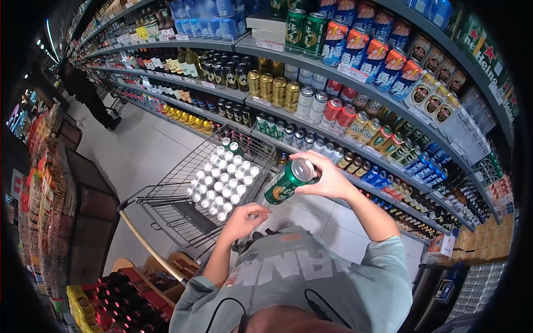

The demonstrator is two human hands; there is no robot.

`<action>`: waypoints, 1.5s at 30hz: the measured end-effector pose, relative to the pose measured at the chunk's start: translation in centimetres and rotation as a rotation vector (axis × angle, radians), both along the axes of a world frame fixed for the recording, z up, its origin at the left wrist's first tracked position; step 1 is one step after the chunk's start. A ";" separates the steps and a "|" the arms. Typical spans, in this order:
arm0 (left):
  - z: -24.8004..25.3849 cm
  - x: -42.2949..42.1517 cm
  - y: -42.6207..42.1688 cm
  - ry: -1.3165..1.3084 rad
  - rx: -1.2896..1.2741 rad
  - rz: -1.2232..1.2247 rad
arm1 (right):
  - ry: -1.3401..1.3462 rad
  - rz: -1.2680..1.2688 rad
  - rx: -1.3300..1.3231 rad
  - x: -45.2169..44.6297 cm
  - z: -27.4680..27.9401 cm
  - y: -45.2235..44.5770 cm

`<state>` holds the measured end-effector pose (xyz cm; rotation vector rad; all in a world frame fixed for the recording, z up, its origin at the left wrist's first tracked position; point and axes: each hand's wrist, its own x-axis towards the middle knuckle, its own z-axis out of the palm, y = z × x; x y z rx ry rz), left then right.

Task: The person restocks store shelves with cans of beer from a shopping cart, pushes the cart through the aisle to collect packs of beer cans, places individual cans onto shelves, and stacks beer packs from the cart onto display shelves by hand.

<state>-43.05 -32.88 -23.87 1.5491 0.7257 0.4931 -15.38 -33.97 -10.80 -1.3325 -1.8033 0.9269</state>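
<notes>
A large green can with a silver top (286, 183) is in my right hand (328, 176), its fingers wrapped round the upper end, tilted above the floor. Just left of the can's lower end is my left hand (247, 221), fingers curled together; whether it holds anything small is hidden. Farther left, a wire shopping cart (166, 208) carries many upright cans with white tops (222, 180), with a couple of green ones at the far end.
Long shelves (355, 75) of cans and bottles curve along the right. A person in dark clothes (91, 97) stands up the aisle by another cart. Packed goods (41, 222) line the left. Dark red bottles (125, 299) stand at the lower left, near the cart's handle (147, 244).
</notes>
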 end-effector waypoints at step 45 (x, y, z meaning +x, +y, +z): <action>15.3 23.6 47.4 -0.639 0.568 0.281 | -0.717 0.040 0.639 11.3 19.9 42.9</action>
